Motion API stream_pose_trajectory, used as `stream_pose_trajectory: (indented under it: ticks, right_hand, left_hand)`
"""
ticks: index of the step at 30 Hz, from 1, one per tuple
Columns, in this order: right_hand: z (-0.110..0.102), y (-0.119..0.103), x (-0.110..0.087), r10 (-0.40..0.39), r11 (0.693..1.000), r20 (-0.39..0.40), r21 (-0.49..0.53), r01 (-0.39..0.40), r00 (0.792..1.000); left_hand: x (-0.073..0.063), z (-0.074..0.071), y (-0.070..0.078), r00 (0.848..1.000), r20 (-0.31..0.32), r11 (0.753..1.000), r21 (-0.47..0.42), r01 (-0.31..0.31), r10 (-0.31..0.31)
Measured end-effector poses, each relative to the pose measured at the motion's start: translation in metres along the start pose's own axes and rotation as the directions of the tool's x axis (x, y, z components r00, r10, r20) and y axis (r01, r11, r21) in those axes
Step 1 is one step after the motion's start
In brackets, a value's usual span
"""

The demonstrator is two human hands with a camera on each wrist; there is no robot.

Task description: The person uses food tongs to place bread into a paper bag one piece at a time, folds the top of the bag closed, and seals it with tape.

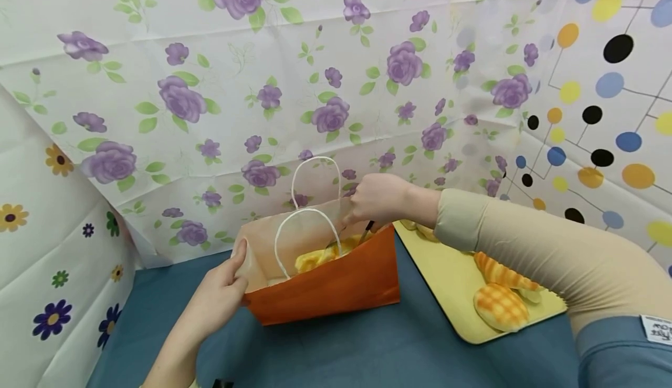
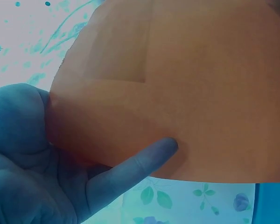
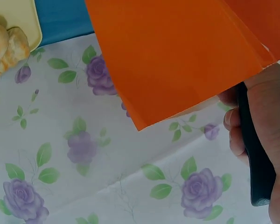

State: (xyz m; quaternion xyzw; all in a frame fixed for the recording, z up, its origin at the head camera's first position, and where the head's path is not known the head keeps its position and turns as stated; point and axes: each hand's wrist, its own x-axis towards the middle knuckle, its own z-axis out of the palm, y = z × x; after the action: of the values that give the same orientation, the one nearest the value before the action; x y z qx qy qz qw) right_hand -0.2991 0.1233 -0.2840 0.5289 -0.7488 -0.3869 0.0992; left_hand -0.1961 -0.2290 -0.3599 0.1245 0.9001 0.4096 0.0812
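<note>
Right hand (image 1: 379, 197) curled round a black handle (image 3: 255, 156); left hand (image 1: 220, 289) in a pinch on the orange bag (image 1: 328, 289).

My head view looks forward and down from above the fingers (image 2: 133, 165); my wrist views, close behind them, both take in the orange bag (image 1: 336, 286).

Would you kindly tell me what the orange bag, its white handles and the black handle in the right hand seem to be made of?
The orange bag looks like matte paper, given its creases and finely jagged edge. The white handles may be stiff paper cord, as they stand arched; fibres don't show. The black handle is likely smooth, dull plastic, being evenly dark.
</note>
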Motion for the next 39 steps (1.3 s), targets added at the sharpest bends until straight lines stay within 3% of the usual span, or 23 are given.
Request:
stream_pose_trajectory:
  ticks: [11, 31, 39]
  right_hand:
    - [0.008, -0.003, 0.004, 0.024, 0.999, 0.070, -0.024, -0.022, 0.997]
    - [-0.003, -0.006, -0.006, 0.097, 0.990, 0.119, 0.092, -0.108, 0.988]
    - [0.000, -0.012, -0.002, 0.126, 0.991, 0.049, 0.041, -0.128, 0.991]
  left_hand:
    - [-0.001, -0.001, 0.001, 1.000, 0.001, 1.000, 0.013, -0.021, 0.021]
    - [-0.003, 0.001, 0.000, 1.000, 0.006, 1.000, 0.008, -0.015, 0.015]
    - [-0.004, 0.002, 0.001, 1.000, 0.003, 1.000, 0.013, -0.025, 0.025]
